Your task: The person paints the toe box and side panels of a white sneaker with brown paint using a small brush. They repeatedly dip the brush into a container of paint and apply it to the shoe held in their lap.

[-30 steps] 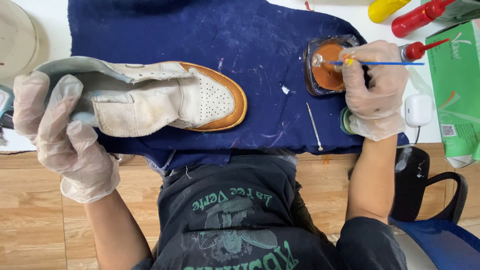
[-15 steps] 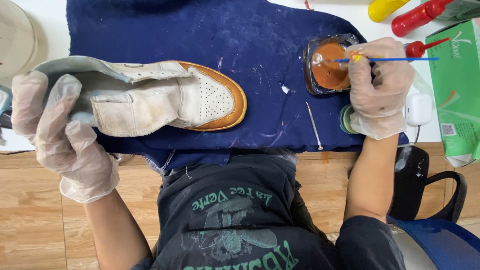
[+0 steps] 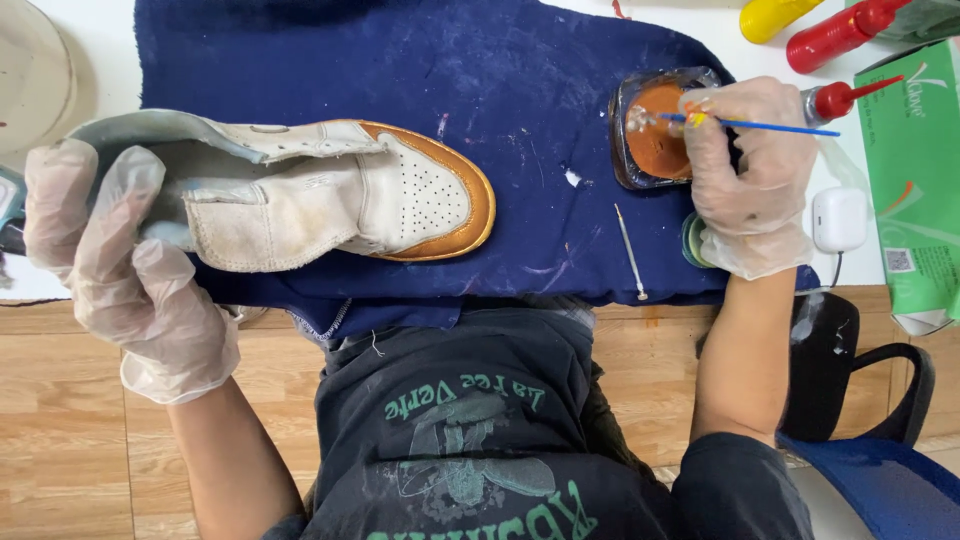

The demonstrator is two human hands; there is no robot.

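A white high-top shoe (image 3: 320, 195) with an orange-painted toe edge lies on its side on a dark blue towel (image 3: 400, 70). My left hand (image 3: 110, 260), in a clear glove, grips the shoe's heel end at the left. My right hand (image 3: 750, 180), also gloved, holds a thin blue-handled paintbrush (image 3: 770, 125). The brush tip rests in a small clear dish of orange paint (image 3: 655, 130) at the towel's right edge.
A thin metal tool (image 3: 630, 250) lies on the towel near the dish. Red and yellow squeeze bottles (image 3: 835, 35) stand at the back right, beside a green box (image 3: 915, 170) and a white charger (image 3: 840, 218). A black chair (image 3: 860, 400) stands at my right.
My right hand has shifted the brush slightly over the paint dish. The shoe and my left hand have stayed in place.
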